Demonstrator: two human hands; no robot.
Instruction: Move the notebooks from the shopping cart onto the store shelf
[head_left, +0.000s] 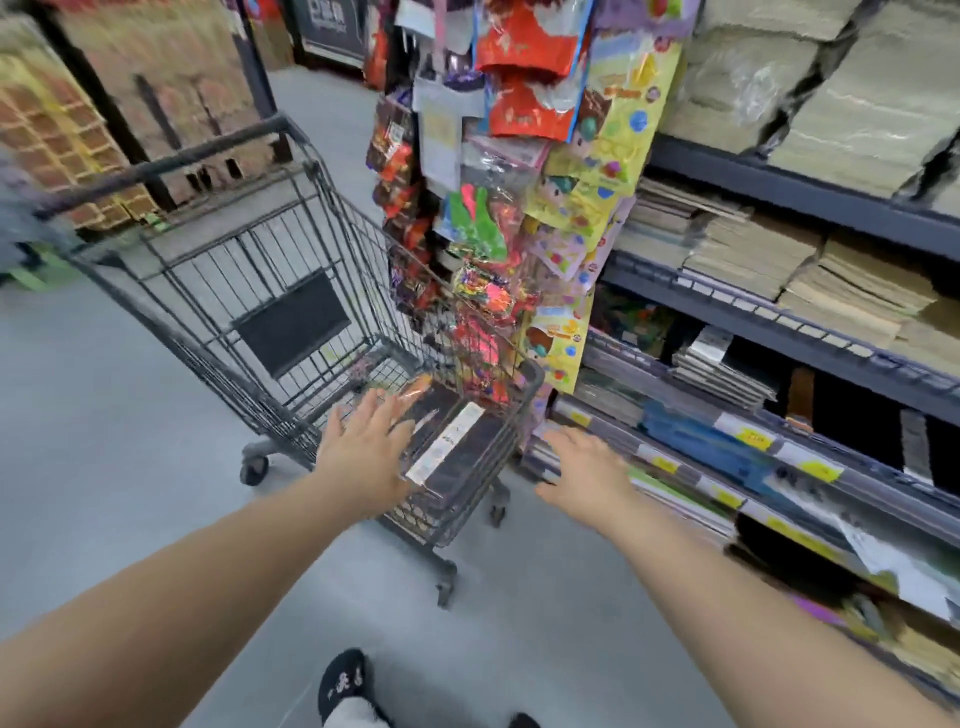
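Your left hand (363, 447) reached fingers spread, empty, over the notebooks (457, 441) in the cart (291, 249); right hand (587, 470), open, hovered near the shelf (779, 332).

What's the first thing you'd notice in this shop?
Probably the bright rack of toy packets hanging in the middle, all red, yellow and pink. Just left of it stands a grey cart, with dark notebooks lying in its near end. Two bare hands reach forward, open and empty: the left hand over the cart, the right hand near the low shelf.
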